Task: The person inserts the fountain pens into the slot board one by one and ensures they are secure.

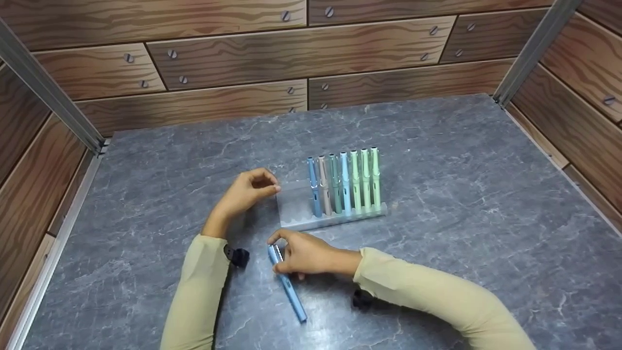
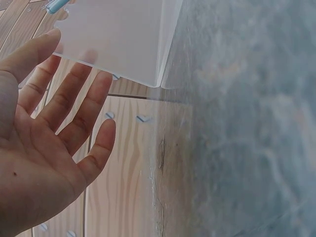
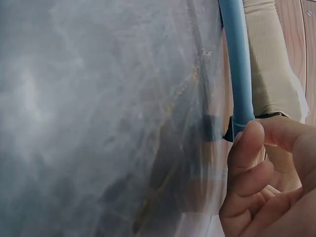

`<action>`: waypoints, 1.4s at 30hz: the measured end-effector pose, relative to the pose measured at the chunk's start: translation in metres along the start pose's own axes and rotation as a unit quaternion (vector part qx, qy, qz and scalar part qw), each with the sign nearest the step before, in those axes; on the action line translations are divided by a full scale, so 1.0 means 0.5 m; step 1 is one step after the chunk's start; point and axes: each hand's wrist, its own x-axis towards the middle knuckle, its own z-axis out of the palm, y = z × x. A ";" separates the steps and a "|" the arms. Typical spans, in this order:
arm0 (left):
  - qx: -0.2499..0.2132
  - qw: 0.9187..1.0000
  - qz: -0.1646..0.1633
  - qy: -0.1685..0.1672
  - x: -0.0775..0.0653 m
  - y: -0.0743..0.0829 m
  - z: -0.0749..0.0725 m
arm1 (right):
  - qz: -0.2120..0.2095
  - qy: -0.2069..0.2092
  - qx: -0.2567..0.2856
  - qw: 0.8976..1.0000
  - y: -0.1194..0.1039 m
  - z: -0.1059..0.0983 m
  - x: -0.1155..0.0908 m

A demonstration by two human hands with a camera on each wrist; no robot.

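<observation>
A clear pen stand (image 1: 297, 203) holds several capped pens leaning in a row in its right part. My left hand (image 1: 247, 192) pinches the stand's upper left edge between thumb and forefinger; in the left wrist view, the thumb lies on the frosted panel (image 2: 113, 39), and the other fingers of the left hand (image 2: 54, 133) spread behind its edge. In front of the stand, my right hand (image 1: 311, 253) grips a blue pen (image 1: 293, 296) near its clip end, thumb and fingers around it. The right wrist view shows the pen (image 3: 237, 59) rising from the fingertips (image 3: 253, 133).
In the stand, from left, are a blue pen (image 1: 313, 187), a greyish-pink pen (image 1: 324, 187), a teal pen (image 1: 335, 187), a light blue pen (image 1: 345, 187) and three light green pens (image 1: 365, 182). Wood-patterned walls (image 1: 233, 58) border the grey marbled table (image 1: 466, 194).
</observation>
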 end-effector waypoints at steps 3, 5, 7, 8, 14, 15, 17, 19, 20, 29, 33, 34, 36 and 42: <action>0.002 1.000 0.000 0.002 0.009 -0.020 0.000 | -0.012 0.004 0.022 1.000 0.004 -0.005 0.000; 0.000 1.000 0.002 0.003 0.010 -0.023 0.001 | -0.020 0.008 0.038 0.999 0.007 -0.010 0.000; 0.000 1.000 0.003 0.004 0.010 -0.025 0.001 | -0.027 0.013 0.051 0.998 0.010 -0.015 0.000; 0.000 1.000 0.004 0.004 0.010 -0.026 0.001 | -0.030 0.016 0.055 0.998 0.011 -0.018 -0.001; 0.004 1.000 0.015 0.007 0.009 -0.026 0.001 | -0.045 0.025 0.071 0.996 0.012 -0.040 -0.005; 0.004 1.000 0.015 0.008 0.009 -0.026 0.001 | -0.046 0.026 0.074 0.996 0.011 -0.043 -0.006; 0.005 1.000 0.017 0.007 0.009 -0.026 0.001 | -0.047 0.028 0.078 0.995 0.011 -0.050 -0.009; 0.006 1.000 0.017 0.007 0.009 -0.025 0.001 | -0.047 0.031 0.081 0.995 0.011 -0.056 -0.012; 0.006 1.000 0.018 0.007 0.009 -0.025 0.001 | -0.046 0.032 0.082 0.995 0.012 -0.059 -0.013; -0.002 1.000 0.013 0.000 0.008 -0.026 0.001 | -0.044 0.057 0.074 0.995 0.021 -0.078 -0.018; 0.000 1.000 0.012 0.002 0.008 -0.027 0.001 | -0.045 0.067 0.074 0.994 0.018 -0.085 -0.020; 0.000 1.000 0.012 0.003 0.008 -0.027 0.001 | -0.046 0.071 0.074 0.994 0.017 -0.087 -0.021; 0.000 1.000 0.012 0.003 0.008 -0.026 0.001 | -0.048 0.075 0.074 0.993 0.014 -0.090 -0.021; -0.001 1.000 0.005 -0.002 0.004 -0.012 0.000 | -0.061 0.087 0.065 0.992 0.015 -0.098 -0.020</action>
